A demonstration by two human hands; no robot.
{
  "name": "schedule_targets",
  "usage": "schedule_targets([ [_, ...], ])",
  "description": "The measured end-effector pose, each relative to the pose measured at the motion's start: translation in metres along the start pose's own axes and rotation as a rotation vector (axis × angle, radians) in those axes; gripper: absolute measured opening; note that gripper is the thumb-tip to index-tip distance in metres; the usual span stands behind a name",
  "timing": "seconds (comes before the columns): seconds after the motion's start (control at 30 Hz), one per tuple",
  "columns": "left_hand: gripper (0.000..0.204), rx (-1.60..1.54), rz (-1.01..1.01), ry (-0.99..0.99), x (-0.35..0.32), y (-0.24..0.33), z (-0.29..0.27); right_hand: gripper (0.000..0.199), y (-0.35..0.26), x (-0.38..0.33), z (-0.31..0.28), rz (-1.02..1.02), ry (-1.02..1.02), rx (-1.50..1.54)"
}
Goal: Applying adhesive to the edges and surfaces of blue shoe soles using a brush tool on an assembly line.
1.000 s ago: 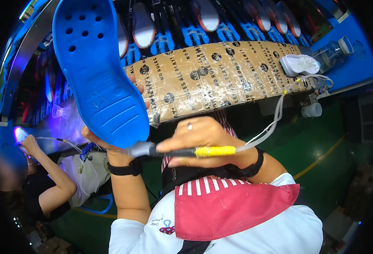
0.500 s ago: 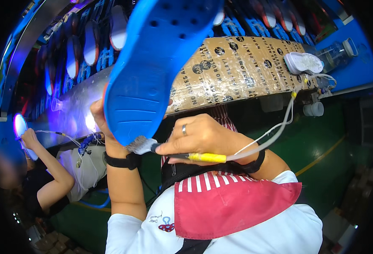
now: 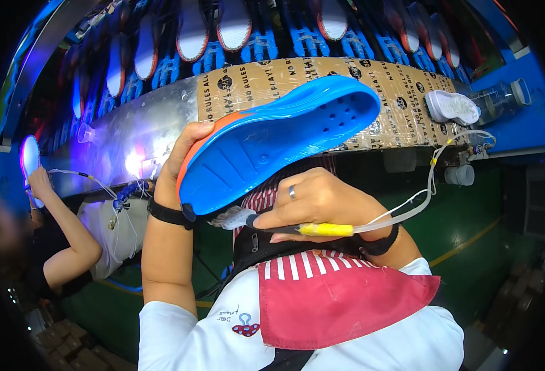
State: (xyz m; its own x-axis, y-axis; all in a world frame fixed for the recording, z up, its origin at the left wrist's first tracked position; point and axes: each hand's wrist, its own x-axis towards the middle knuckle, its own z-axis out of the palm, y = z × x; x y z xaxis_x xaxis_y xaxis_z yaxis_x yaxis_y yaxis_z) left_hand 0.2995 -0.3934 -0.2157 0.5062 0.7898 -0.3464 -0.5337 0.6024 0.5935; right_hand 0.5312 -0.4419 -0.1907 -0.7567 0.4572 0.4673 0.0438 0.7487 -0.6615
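A blue shoe sole (image 3: 285, 151) with an orange side wall lies tilted in front of me, its hollow inner face, with holes at one end, turned toward me. My left hand (image 3: 183, 154) grips it at the left end by the orange edge, most of its fingers hidden behind the sole. Pinched in my right hand (image 3: 316, 201) is a brush (image 3: 272, 224) with a dark handle, yellow tape and a clear tube running from its rear. The pale bristles are just below the sole's lower left edge; whether they touch it I cannot tell.
Beyond the sole runs a bench covered with printed cardboard (image 3: 408, 105), with a white sole (image 3: 452, 107) and a clear jug (image 3: 501, 93) at its right. Several shoes hang on blue racks (image 3: 207, 55) behind. At left, a co-worker's hand (image 3: 39, 180) holds another sole.
The blue sole has tipped and swung to the right and down, so its inner face shows more fully. My right hand and the brush have shifted slightly right.
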Motion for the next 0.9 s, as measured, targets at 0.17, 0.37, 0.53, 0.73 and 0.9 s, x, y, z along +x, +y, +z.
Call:
schedule_targets([
  [0.17,0.054,0.107,0.101,0.229,-0.01,-0.004,0.022,0.021,-0.001,-0.003,0.005,0.048,0.141,-0.071],
  [0.37,0.044,0.013,0.039,0.202,-0.025,0.008,0.027,0.022,0.0,-0.009,0.001,0.059,0.155,-0.038],
  [0.53,0.057,0.155,0.076,0.223,-0.029,0.014,0.009,0.022,0.0,-0.007,0.004,0.088,0.07,-0.116],
  [0.73,0.065,0.165,0.043,0.06,-0.031,-0.009,-0.009,0.025,0.011,-0.008,-0.001,0.241,0.344,0.168],
  [0.9,0.074,0.045,0.05,0.006,-0.026,-0.031,-0.012,0.022,0.024,-0.022,-0.006,0.583,0.68,0.356],
])
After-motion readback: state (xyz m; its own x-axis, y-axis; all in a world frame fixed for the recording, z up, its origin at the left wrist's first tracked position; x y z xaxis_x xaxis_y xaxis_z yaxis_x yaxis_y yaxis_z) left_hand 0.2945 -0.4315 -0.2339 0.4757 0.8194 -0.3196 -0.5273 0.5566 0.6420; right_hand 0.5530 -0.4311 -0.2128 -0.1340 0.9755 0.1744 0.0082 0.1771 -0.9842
